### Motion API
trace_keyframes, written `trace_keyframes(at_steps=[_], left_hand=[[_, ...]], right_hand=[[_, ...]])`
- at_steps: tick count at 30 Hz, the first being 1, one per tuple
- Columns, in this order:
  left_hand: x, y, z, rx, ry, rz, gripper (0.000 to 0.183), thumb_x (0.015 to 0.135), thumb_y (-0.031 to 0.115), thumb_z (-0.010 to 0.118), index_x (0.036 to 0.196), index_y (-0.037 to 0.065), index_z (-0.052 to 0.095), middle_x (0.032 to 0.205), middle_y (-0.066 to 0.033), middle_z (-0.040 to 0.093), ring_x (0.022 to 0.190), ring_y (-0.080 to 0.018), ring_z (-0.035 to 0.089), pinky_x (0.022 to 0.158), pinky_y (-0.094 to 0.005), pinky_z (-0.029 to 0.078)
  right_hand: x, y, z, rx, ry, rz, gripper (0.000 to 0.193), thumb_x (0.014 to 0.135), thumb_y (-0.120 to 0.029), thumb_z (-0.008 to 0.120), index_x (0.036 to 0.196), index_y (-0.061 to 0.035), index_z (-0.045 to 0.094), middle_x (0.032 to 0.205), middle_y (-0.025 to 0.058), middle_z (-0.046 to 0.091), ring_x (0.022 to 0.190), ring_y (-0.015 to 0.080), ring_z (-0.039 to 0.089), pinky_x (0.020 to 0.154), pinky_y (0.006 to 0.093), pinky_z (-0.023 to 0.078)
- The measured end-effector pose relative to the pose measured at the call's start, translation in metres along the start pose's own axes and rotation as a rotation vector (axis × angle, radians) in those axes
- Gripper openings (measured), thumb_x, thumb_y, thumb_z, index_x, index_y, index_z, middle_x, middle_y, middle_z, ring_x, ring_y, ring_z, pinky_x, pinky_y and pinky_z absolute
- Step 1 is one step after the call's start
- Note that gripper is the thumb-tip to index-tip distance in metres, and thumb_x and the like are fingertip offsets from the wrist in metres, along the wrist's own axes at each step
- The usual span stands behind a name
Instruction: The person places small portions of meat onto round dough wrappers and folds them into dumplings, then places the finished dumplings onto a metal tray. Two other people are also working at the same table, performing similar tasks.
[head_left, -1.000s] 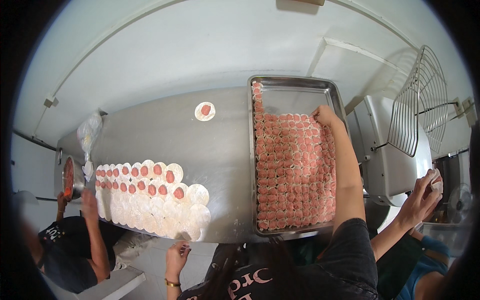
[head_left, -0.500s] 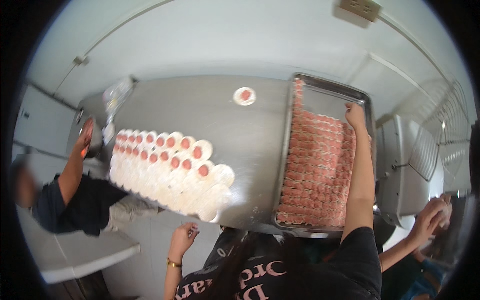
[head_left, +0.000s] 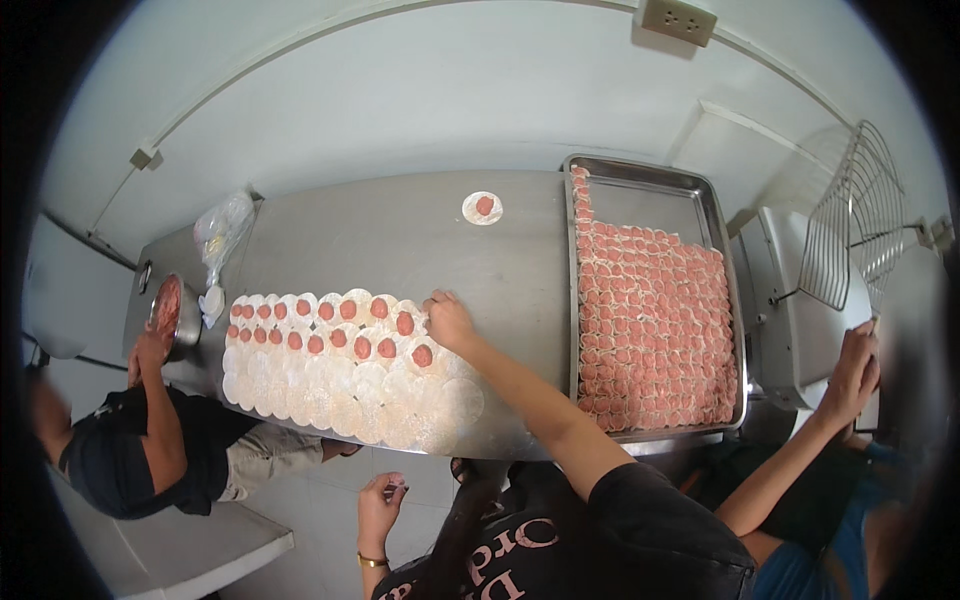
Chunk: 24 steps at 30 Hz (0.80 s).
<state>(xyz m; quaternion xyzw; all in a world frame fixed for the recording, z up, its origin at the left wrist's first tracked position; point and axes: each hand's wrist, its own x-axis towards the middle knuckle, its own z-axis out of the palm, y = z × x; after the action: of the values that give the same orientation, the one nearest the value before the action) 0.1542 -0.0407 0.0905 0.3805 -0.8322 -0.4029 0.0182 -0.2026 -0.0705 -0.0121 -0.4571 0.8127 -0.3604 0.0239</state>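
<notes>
A pale wall [head_left: 420, 110] carries a beige outlet box [head_left: 677, 22] and, further left, a smaller box [head_left: 145, 158]; a metal table [head_left: 370, 240] runs along it, above a light floor [head_left: 325, 500].

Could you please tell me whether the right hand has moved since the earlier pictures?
Yes: the right hand has moved left, from over the tray to the edge of the wrappers.
</notes>
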Motion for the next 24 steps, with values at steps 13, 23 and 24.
trace_keyframes(at_steps=[13,23,24], left_hand=[[0.052,-0.006,-0.014,-0.209,-0.186,0.237,0.016,0.085,0.007,0.062,0.099,0.0,0.064,0.09,-0.0089,0.067,0.082,-0.0147,0.064,0.07,-0.0277,0.052],[0.1,0.071,0.093,-1.258,-0.58,-0.152,0.025,0.093,0.008,0.045,0.115,-0.002,0.052,0.107,-0.0076,0.057,0.096,-0.0172,0.059,0.082,-0.0293,0.051],[0.101,0.071,0.099,-1.249,-0.617,-0.151,0.025,0.093,0.007,0.044,0.115,-0.002,0.051,0.107,-0.0067,0.055,0.098,-0.0171,0.058,0.083,-0.0297,0.052]], right_hand=[[-0.067,0.049,-0.072,1.53,0.325,0.756,0.016,0.086,-0.01,0.047,0.101,-0.0046,0.05,0.103,0.0113,0.057,0.093,0.0233,0.06,0.076,0.0403,0.053],[-0.212,-0.04,-0.109,1.719,0.38,0.764,0.027,0.09,-0.004,0.041,0.116,0.0037,0.047,0.117,0.017,0.056,0.109,0.0252,0.058,0.091,0.0361,0.051],[-0.224,-0.05,-0.107,1.71,0.408,0.813,0.028,0.091,-0.004,0.041,0.116,0.0038,0.047,0.117,0.0171,0.056,0.107,0.0251,0.059,0.09,0.0354,0.052]])
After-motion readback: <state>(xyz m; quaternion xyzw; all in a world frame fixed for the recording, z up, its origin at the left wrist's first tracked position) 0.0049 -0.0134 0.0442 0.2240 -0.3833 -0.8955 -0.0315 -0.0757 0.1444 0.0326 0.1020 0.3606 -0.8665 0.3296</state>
